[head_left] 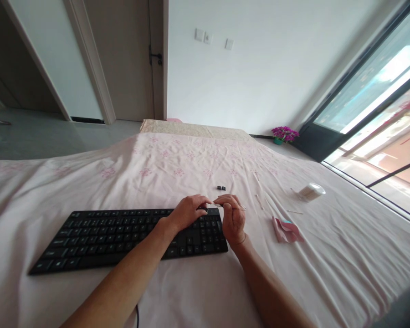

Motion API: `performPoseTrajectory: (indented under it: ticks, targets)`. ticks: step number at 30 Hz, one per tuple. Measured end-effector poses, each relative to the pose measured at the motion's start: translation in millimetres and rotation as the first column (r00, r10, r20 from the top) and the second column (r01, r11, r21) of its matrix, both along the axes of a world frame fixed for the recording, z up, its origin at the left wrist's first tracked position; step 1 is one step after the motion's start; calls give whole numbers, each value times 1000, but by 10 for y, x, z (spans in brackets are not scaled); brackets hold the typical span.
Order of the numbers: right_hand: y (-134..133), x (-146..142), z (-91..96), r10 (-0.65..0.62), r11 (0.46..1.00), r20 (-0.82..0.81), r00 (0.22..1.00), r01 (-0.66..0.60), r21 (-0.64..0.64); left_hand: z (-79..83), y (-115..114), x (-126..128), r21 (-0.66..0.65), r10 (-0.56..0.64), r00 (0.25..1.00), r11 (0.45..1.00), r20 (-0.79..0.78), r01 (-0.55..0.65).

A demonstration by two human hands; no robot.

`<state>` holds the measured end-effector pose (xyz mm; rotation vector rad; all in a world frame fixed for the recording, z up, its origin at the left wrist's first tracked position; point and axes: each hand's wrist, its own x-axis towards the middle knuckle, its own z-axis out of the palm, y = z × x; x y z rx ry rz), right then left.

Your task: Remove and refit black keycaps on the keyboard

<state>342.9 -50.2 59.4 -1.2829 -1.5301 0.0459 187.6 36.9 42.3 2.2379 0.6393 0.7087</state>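
A black keyboard point(123, 237) lies in front of me on a pale pink floral sheet. My left hand point(189, 213) is closed above its upper right part, thumb and fingers drawn together; what they hold, if anything, is too small to make out. Beside it, over the keyboard's right edge, my right hand point(233, 221) pinches a thin cotton swab point(242, 208), whose tip points at the left fingertips. Two small black keycaps point(221, 188) sit on the sheet just beyond the hands.
Loose cotton swabs point(259, 202) lie to the right, near a crumpled pink cloth point(287, 230). A clear tub of swabs point(311, 192) rests farther right. The keyboard's cable point(137, 314) runs toward me. Purple flowers point(284, 134) stand by the far wall.
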Motion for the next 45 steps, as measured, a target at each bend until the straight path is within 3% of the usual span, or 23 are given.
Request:
performPoseTrajectory:
  ticks: [2, 8, 13, 16, 20, 24, 27, 32, 38, 41, 45]
  targets:
    - [25, 58, 39, -28, 999, -8, 1000, 28, -30, -3, -1, 9, -63, 58, 997, 996, 52, -55]
    - [157, 90, 4, -19, 920, 67, 998, 44, -389, 8, -4, 28, -226, 198, 963, 962, 181, -155]
    - [183, 2, -38, -10, 874, 117, 993, 66, -482, -34, 2, 40, -253, 212, 953, 955, 216, -155]
    - [223, 44, -51, -13, 866, 112, 994, 67, -496, -74, 17, 43, -249, 191, 955, 959, 229, -132]
    - [433, 315, -38, -92, 846, 123, 988, 143, -513, -80, 44, 27, -195, 212, 953, 966, 215, -171]
    - [741, 626, 3, -186, 764, 328, 926, 346, -544, -40, 63, -8, -117, 264, 957, 961, 124, -250]
    - [923, 723, -4, -172, 741, 400, 900, 386, -549, -21, 60, -24, -77, 257, 966, 964, 35, -253]
    - [1082, 700, -72, -157, 727, 446, 881, 409, -551, -17, 45, -21, -56, 261, 963, 963, -62, -264]
    - [1129, 659, -106, -163, 727, 484, 860, 437, -531, -39, 65, -18, -76, 284, 959, 956, -21, -285]
    - [1103, 641, -54, -163, 737, 484, 860, 432, -520, -42, 105, -48, -93, 308, 951, 947, -17, -308]
    - [961, 558, 145, -147, 762, 440, 886, 384, -521, 4, 173, -160, -93, 328, 937, 936, -123, -340]
